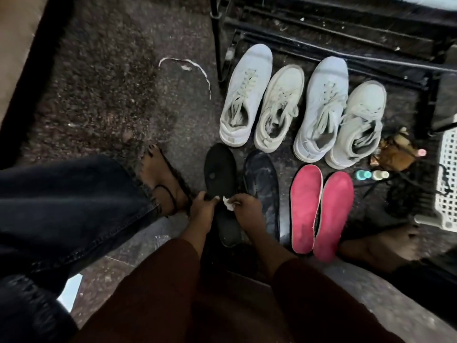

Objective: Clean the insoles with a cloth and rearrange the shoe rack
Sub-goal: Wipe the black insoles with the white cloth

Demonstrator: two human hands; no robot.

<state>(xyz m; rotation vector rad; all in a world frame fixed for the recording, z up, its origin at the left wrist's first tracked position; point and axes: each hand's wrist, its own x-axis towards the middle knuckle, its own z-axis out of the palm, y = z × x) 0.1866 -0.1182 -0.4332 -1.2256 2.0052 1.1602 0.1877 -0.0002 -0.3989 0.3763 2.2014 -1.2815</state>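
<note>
While both curled, hands (201, 210) (247, 206) on insole (220, 169), cloth (228, 204).

shoes (244, 95): 4 | black insoles (220, 173): 2 | red insoles (305, 206): 2 | cloth (228, 204): 1 | bottles (363, 174): 2

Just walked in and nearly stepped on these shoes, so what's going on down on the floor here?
A person is cleaning insoles. Their left hand grips a black insole while the right hand pinches a white cloth against it. A second dark insole and two pink insoles lie on the floor alongside. Four white sneakers stand in a row in front of the black shoe rack.
</note>
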